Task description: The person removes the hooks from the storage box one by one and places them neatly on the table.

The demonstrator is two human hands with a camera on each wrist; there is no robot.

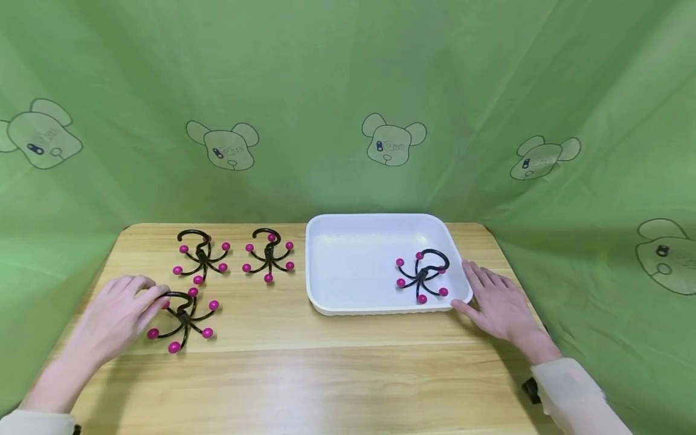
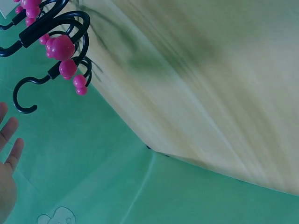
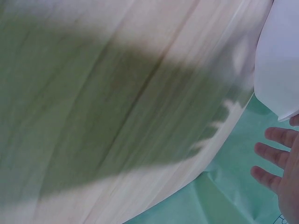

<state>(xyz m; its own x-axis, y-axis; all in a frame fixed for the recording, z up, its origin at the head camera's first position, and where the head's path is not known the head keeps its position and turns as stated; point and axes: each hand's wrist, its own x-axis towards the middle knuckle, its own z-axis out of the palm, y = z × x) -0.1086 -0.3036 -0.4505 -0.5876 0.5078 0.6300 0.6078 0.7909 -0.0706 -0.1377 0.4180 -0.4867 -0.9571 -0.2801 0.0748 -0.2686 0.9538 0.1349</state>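
Observation:
A black hook hanger [image 1: 183,316] with several curved arms tipped in pink balls is at the front left. My left hand [image 1: 121,311] pinches the end of its hook between thumb and forefinger; the left wrist view shows the other fingers [image 2: 14,150] extended, the pinch itself outside the picture. At the right, my right hand [image 1: 497,302] rests with straight, spread fingers against the right side of a white tray [image 1: 348,310], its thumb by the front corner. Inside the tray lies a similar hanger [image 1: 422,276], near the right end.
Two more hook hangers stand behind the left hand, one at the back left [image 1: 202,256] and another [image 1: 269,253] left of the tray. All are on a wooden table [image 1: 304,374]. A green curtain [image 1: 310,121] with printed bear heads surrounds the table's back and sides.

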